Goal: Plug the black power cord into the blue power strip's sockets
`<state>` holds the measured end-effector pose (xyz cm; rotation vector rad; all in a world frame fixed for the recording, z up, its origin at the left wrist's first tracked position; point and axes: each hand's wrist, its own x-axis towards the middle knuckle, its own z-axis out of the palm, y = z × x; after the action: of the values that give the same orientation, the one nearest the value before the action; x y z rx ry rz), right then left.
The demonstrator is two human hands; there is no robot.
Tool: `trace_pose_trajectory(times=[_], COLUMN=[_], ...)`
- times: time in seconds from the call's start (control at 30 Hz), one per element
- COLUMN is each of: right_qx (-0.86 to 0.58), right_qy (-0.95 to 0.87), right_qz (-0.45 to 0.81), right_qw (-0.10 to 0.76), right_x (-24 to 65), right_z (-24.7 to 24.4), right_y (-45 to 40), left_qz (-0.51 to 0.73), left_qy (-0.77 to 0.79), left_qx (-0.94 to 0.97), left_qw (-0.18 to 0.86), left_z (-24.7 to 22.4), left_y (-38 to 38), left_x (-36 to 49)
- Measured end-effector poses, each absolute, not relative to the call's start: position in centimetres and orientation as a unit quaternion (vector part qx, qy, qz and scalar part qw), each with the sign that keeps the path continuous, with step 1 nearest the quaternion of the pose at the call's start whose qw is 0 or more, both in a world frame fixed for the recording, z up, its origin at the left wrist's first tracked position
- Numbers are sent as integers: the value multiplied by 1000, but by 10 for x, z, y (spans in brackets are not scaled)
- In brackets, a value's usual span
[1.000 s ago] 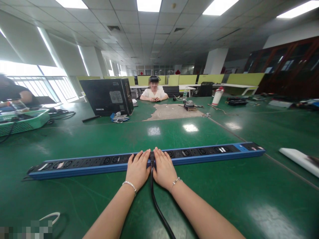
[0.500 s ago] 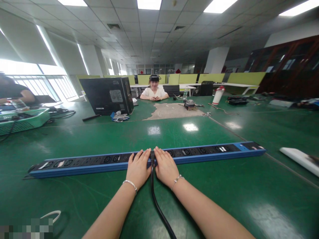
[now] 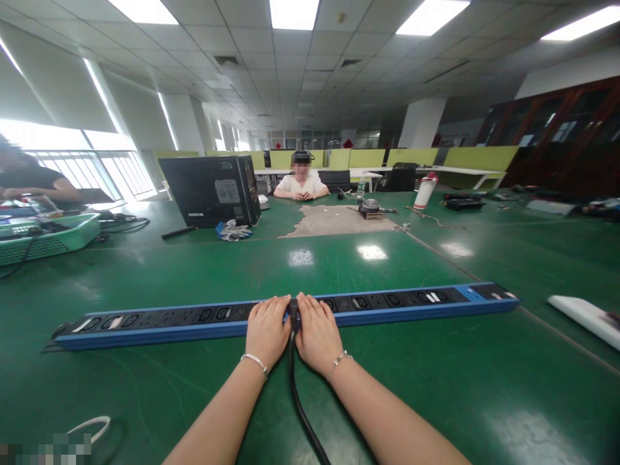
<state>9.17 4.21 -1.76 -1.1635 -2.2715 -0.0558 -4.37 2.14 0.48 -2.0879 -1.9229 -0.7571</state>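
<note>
Your left hand (image 3: 266, 330) and right hand (image 3: 320, 332) lie side by side over the blue power strip (image 3: 394, 310), fingers extended rather than clenched; whether they squeeze the black plug (image 3: 293, 309) between them, you cannot tell from this view, as the thumbs are partly hidden. The strip runs beneath your fingers and well out past them on both sides, resting on the green tabletop (image 3: 194, 387). The plug sits between your index fingers, and how deeply it is seated does not show. The likeliest trouble is leverage: the thick cord (image 3: 303, 413) trails from between your fingers back toward you, so a tug on it could tilt the plug. Uneven pressure from your two hands might also swivel the strip, since nothing visible clamps its ends.
</note>
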Motion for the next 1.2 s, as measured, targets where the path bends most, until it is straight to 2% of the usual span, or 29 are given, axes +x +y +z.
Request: trace_pose_trajectory(times=[0.93,1.2], right_qx=[-430,-430], right_qy=[-849,-850], right_qz=[5,-2], right_qw=[306,304], right_x=[95,94], right_z=[-14,-5], right_y=[44,41], left_qz=[-347,-449], left_qy=[-649,-650], left_qx=[-675,-611], left_qw=[65,57], left_z=[-6,0], left_y=[29,36], left_x=[-36,-31])
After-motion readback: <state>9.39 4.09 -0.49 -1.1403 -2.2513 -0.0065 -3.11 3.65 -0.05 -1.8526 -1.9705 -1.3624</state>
